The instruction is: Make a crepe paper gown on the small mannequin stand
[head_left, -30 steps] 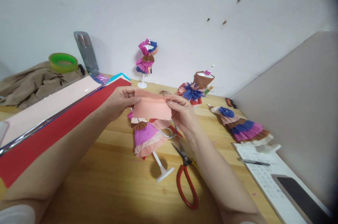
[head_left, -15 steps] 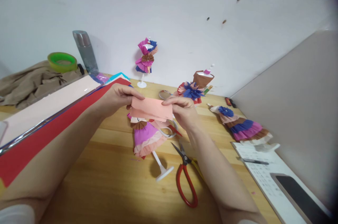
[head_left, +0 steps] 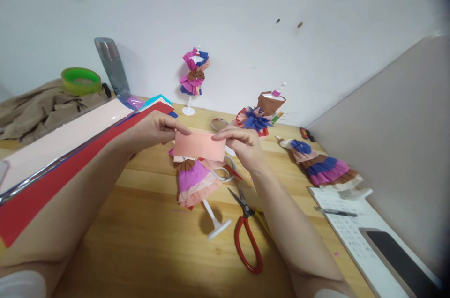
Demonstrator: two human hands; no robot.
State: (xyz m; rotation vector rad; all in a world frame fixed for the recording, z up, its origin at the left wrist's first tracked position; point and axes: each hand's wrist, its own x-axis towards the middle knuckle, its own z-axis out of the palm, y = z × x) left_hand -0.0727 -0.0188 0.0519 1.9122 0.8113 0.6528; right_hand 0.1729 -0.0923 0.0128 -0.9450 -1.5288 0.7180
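Note:
A salmon-pink strip of paper (head_left: 199, 145) is held flat above the wooden table (head_left: 147, 232). My left hand (head_left: 154, 129) pinches its left end and my right hand (head_left: 242, 145) pinches its right end. Just below the strip lies a small paper dress on a white stand (head_left: 197, 184), tipped on its side, in purple, pink and brown layers. Red-handled scissors (head_left: 248, 232) lie shut on the table under my right forearm.
Long red (head_left: 52, 181) and pale pink (head_left: 63, 141) paper sheets lie at the left. Other paper dresses stand or lie at the back (head_left: 193, 78), centre (head_left: 262, 113) and right (head_left: 323, 169). A flask (head_left: 110, 66), green tape roll (head_left: 80, 80), clipboard with pen (head_left: 348, 223) and phone (head_left: 401, 260) are about.
Both hands have lowered the pink strip slightly and folded it narrower; it now shows as a shorter band than a second ago.

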